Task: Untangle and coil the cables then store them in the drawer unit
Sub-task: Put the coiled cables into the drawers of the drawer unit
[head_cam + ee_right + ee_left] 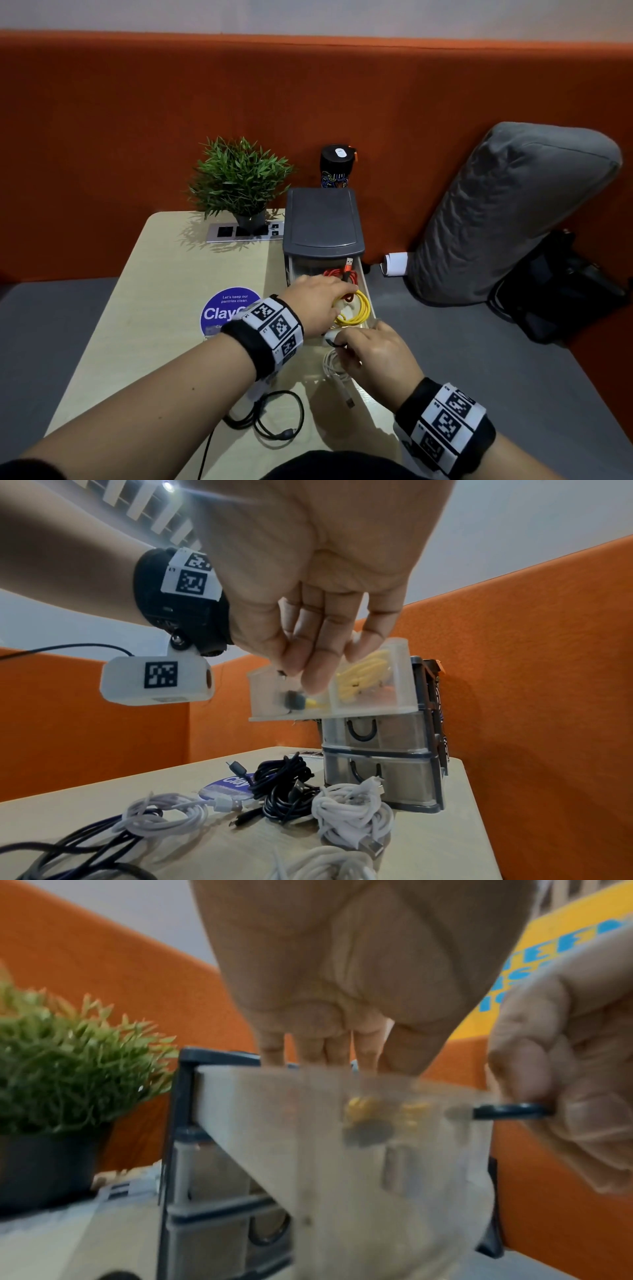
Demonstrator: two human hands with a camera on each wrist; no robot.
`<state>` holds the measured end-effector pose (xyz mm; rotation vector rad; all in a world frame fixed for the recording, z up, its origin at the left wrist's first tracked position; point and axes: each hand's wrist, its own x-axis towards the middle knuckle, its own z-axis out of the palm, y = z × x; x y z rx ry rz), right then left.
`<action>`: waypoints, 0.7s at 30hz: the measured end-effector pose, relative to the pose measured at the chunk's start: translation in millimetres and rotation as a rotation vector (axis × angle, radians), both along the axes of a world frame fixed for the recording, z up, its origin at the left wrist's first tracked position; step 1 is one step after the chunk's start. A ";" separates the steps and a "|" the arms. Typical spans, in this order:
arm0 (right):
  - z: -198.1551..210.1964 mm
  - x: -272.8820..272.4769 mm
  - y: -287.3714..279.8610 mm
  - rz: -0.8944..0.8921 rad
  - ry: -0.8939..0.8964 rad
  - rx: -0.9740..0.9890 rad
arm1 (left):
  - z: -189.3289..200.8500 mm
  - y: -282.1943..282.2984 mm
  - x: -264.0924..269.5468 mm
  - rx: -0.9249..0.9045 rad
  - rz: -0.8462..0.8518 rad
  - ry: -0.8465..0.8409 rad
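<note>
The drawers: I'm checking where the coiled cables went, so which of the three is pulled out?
The top drawer, directly under the unit's dark lid: it juts forward holding the yellow cable and red cable. The two drawers below sit closed.

The grey drawer unit (322, 219) stands upright with its clear top drawer (373, 696) pulled out. A coiled yellow cable (358, 310) and a red cable (339, 275) lie inside. White cables (349, 813) and black cables (284, 785) lie loose on the surface (164, 274) in front.
</note>
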<state>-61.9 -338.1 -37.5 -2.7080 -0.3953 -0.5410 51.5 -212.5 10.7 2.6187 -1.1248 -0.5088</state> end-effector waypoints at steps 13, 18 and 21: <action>-1.2 -0.9 -0.4 -0.013 -0.005 0.015 | 5.8 -6.9 10.5 -0.067 0.040 -0.100; -0.5 -0.9 -0.3 -0.022 -0.015 0.001 | -2.6 -10.8 14.4 0.088 -0.051 -0.059; 0.6 -1.4 0.2 -0.027 -0.021 -0.012 | -0.3 -9.3 19.2 0.108 -0.039 -0.009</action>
